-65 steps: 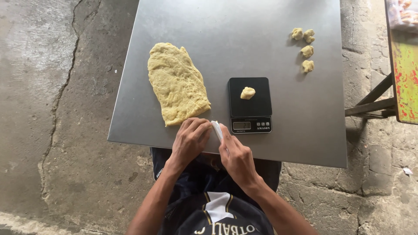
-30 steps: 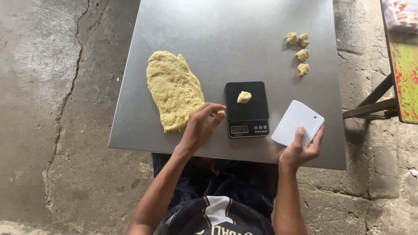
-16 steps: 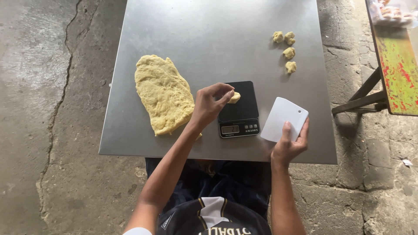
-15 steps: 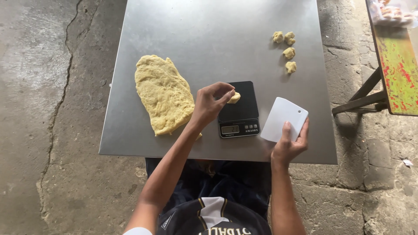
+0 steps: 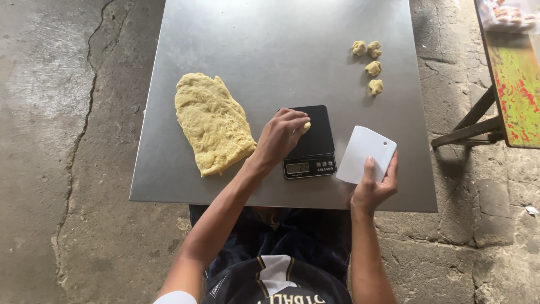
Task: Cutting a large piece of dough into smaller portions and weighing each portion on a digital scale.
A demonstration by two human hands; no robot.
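Dough slab (image 5: 212,124) beside black scale (image 5: 315,141)

A small lump of yellow dough (image 5: 305,127) sat on the platform of a black digital scale (image 5: 315,142), pinched under the fingertips of the left hand (image 5: 280,137), so only its right edge showed. The scale lay flat near the front edge of the steel table (image 5: 270,50), its lit display facing the person. A white plastic scraper (image 5: 364,153), a rounded rectangle, was held tilted in the right hand (image 5: 373,187), thumb over its lower edge, just right of the scale. A large, flattened, rough-surfaced slab of dough (image 5: 212,123) lay to the left of the scale, its lower tip near the left wrist.
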